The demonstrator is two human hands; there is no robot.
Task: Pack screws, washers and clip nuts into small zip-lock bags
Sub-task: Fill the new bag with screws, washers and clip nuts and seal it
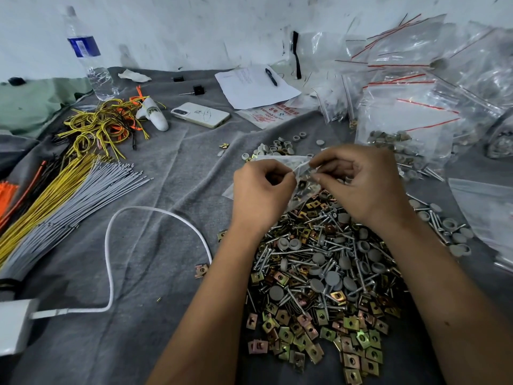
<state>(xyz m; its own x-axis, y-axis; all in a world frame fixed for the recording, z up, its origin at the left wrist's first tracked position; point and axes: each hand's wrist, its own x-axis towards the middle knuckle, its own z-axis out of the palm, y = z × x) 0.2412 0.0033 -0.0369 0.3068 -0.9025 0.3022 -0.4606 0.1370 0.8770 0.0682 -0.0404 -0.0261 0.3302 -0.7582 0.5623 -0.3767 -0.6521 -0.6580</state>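
pinching small bag between both hands

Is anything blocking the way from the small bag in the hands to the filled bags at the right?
Nothing visible does. Both hands, left hand and right hand, pinch the small zip-lock bag above the pile of hardware. Between it and the filled bags lie only loose grey caps and screws on the cloth.
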